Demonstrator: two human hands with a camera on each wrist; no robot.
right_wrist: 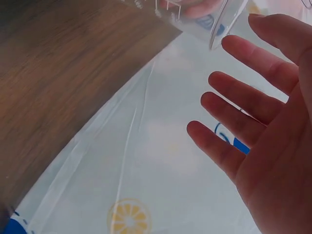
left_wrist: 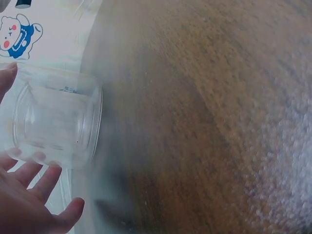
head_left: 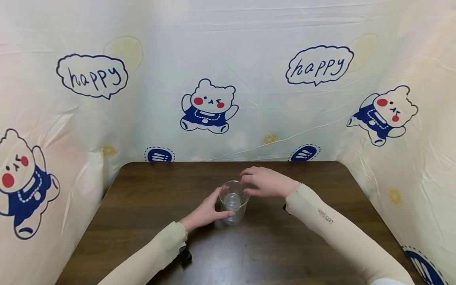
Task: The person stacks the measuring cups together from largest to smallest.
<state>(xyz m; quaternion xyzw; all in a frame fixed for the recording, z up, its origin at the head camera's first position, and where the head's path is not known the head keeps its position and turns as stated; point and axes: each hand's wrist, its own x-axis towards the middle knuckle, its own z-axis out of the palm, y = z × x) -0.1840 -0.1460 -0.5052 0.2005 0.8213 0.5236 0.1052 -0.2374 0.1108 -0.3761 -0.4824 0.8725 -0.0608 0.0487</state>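
A clear glass cup [head_left: 240, 209] stands upright on the table, its mouth facing up. My left hand [head_left: 206, 210] grips its left side, the thumb across the front and the fingers behind. In the left wrist view, fingertips of that hand [left_wrist: 34, 195] touch the see-through wall of the cup [left_wrist: 56, 117]. Over the right edge of the rim hovers my right hand [head_left: 267, 182], fingers loosely bent. The right wrist view shows this hand [right_wrist: 268, 122] with spread fingers and nothing held, close to the rim of the cup [right_wrist: 195, 19], which bears white marks.
The dark brown wooden table [head_left: 156, 190] has rounded far corners. Behind it and at both sides hangs a pale cloth curtain [head_left: 263, 118] printed with bears, fruit slices and "happy" bubbles. Long beige sleeves cover both forearms.
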